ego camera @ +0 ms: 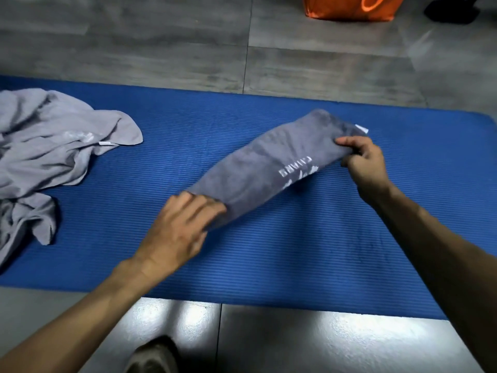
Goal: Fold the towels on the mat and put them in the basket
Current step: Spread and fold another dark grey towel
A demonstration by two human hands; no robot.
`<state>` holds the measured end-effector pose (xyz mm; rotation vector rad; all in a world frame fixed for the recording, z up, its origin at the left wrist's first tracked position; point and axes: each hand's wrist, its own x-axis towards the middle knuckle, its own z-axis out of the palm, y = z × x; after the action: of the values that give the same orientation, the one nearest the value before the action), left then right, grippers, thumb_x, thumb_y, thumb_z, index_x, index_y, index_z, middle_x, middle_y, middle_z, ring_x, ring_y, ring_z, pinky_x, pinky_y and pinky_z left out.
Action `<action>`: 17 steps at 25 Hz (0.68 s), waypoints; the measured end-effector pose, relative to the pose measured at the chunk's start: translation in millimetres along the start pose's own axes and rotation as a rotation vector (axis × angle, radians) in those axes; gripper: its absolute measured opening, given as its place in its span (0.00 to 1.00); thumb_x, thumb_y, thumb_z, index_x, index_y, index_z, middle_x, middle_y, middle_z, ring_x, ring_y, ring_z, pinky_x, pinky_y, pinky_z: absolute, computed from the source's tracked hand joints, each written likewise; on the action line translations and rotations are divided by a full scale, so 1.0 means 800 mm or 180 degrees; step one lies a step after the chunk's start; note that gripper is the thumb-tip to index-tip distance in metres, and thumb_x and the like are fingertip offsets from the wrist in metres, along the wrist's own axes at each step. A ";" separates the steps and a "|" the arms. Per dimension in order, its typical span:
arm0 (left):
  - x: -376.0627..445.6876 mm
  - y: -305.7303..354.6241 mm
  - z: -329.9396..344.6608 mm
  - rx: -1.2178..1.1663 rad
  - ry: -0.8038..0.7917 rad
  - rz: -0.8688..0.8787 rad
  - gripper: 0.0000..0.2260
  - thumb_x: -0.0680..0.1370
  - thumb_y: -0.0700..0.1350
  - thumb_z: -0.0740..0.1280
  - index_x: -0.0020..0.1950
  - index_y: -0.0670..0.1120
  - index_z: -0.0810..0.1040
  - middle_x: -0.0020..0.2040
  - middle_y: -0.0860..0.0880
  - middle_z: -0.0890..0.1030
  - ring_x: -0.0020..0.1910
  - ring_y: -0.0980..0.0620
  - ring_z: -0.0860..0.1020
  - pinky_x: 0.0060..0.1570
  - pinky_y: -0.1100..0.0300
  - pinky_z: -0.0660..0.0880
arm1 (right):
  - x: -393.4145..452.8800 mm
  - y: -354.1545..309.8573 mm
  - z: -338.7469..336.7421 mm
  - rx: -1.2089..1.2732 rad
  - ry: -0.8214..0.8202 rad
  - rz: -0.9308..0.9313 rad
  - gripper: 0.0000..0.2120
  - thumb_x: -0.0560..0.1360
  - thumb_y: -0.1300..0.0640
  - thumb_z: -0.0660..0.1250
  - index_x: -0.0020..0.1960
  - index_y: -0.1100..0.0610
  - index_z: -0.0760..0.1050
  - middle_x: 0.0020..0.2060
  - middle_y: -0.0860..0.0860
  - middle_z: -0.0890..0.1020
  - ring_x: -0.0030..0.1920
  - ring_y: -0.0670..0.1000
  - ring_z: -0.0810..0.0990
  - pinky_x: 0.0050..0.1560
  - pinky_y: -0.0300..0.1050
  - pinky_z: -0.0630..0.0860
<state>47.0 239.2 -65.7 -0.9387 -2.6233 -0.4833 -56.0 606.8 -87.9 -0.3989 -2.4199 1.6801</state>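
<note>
towel (pixel 271 168) stretched between my two hands, a long grey band folded narrow, running on a slant across the middle of the blue mat (pixel 269 265). white lettering and a white mark show on its upper face toward the right end, and a small white tag (pixel 361 128) sticks out at the far right corner. my left hand (pixel 177 230) has the near, lower end; the fingers curl over the cloth and grip it, though the motion blur there hides just how the thumb sits. my right hand (pixel 364 162) pinches the far, upper end, thumb on top and fingers curled under the edge. whether the middle of the towel touches the mat or hangs just above it, i cannot tell.

on the left end of the mat lies a heap of lighter grey towels (pixel 48 154), crumpled and unfolded, well apart from the one i hold, spilling toward the left edge of view. a small white label shows on the heap too.

beyond the mat is grey tiled floor (pixel 161 36). at the top edge, to the right, stands an orange bag (pixel 336 9) with a handle loop, only its lower part in view, and a dark object just beside it at the corner. near the bottom edge, on glossy floor, the toe of my shoe (pixel 153 356) shows.
</note>
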 end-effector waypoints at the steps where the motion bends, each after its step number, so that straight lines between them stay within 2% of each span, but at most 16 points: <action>1: -0.004 0.003 0.015 0.0318 -0.0233 0.0346 0.20 0.70 0.38 0.60 0.62 0.47 0.71 0.54 0.49 0.78 0.47 0.46 0.74 0.48 0.53 0.69 | 0.000 0.002 0.000 0.0288 0.0089 0.0401 0.19 0.65 0.70 0.59 0.52 0.59 0.79 0.50 0.56 0.79 0.47 0.49 0.77 0.47 0.36 0.76; 3: -0.023 0.008 0.047 0.0574 -0.0839 0.0641 0.23 0.70 0.39 0.58 0.66 0.47 0.69 0.54 0.48 0.78 0.48 0.45 0.76 0.51 0.52 0.67 | -0.011 0.021 0.000 0.0409 0.0153 0.0979 0.15 0.70 0.73 0.60 0.45 0.56 0.78 0.41 0.53 0.79 0.39 0.47 0.75 0.38 0.35 0.74; 4: -0.036 0.011 0.059 0.0559 -0.1207 0.0686 0.26 0.70 0.41 0.59 0.69 0.49 0.67 0.55 0.49 0.77 0.50 0.46 0.76 0.55 0.53 0.66 | -0.022 0.032 -0.002 0.0280 0.0192 0.1177 0.12 0.73 0.70 0.61 0.43 0.54 0.78 0.38 0.52 0.78 0.37 0.47 0.74 0.34 0.33 0.72; 6: -0.057 0.013 0.069 0.0202 -0.1777 0.0482 0.32 0.69 0.47 0.61 0.75 0.52 0.62 0.59 0.51 0.75 0.56 0.49 0.73 0.63 0.55 0.63 | -0.042 0.055 -0.006 -0.0253 0.0226 0.1214 0.06 0.72 0.62 0.65 0.47 0.54 0.77 0.41 0.53 0.79 0.38 0.49 0.75 0.33 0.34 0.71; 7: -0.060 0.014 0.067 -0.0162 -0.1868 0.0145 0.33 0.70 0.49 0.62 0.76 0.53 0.61 0.62 0.52 0.74 0.59 0.51 0.72 0.65 0.57 0.62 | -0.046 0.062 -0.007 -0.0606 0.0193 0.1092 0.09 0.72 0.61 0.66 0.52 0.55 0.77 0.46 0.54 0.78 0.41 0.50 0.76 0.35 0.36 0.71; 9: -0.054 0.010 0.064 -0.0648 -0.1582 -0.0560 0.28 0.73 0.51 0.61 0.74 0.52 0.64 0.66 0.53 0.73 0.63 0.50 0.72 0.65 0.59 0.64 | -0.041 0.064 -0.005 -0.1238 0.0152 0.0635 0.14 0.72 0.57 0.67 0.57 0.55 0.75 0.51 0.52 0.77 0.46 0.51 0.78 0.41 0.40 0.72; 11: -0.048 0.001 0.069 -0.0405 -0.1306 -0.1037 0.26 0.75 0.54 0.57 0.73 0.49 0.67 0.69 0.50 0.72 0.64 0.46 0.72 0.65 0.53 0.68 | -0.027 0.059 0.002 -0.1490 0.0081 0.0328 0.17 0.69 0.52 0.67 0.57 0.56 0.75 0.51 0.52 0.79 0.46 0.54 0.79 0.44 0.47 0.76; 12: -0.045 -0.004 0.073 -0.0298 -0.1418 -0.1229 0.28 0.76 0.58 0.54 0.74 0.48 0.67 0.71 0.48 0.70 0.66 0.45 0.71 0.67 0.50 0.68 | -0.019 0.060 0.003 -0.1490 0.0067 0.0289 0.18 0.69 0.52 0.69 0.58 0.56 0.74 0.52 0.53 0.79 0.48 0.54 0.79 0.47 0.50 0.77; 14: -0.046 -0.007 0.084 -0.0179 -0.1811 -0.1347 0.33 0.75 0.63 0.49 0.77 0.49 0.63 0.75 0.47 0.65 0.71 0.44 0.67 0.70 0.48 0.65 | -0.005 0.058 0.004 -0.1556 0.0081 0.0454 0.18 0.72 0.55 0.71 0.60 0.58 0.74 0.53 0.54 0.78 0.52 0.55 0.77 0.53 0.51 0.75; 17: -0.054 -0.008 0.094 -0.0190 -0.1815 -0.1283 0.31 0.76 0.62 0.51 0.76 0.51 0.65 0.75 0.46 0.65 0.70 0.44 0.68 0.67 0.46 0.67 | 0.009 0.060 -0.001 -0.1843 0.0300 0.0678 0.07 0.73 0.57 0.69 0.50 0.57 0.77 0.48 0.57 0.82 0.51 0.59 0.80 0.50 0.48 0.74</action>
<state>61.5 242.1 -151.5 -0.6232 -3.3621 -0.4347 -56.9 625.5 -132.6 -0.8137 -2.8354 0.9535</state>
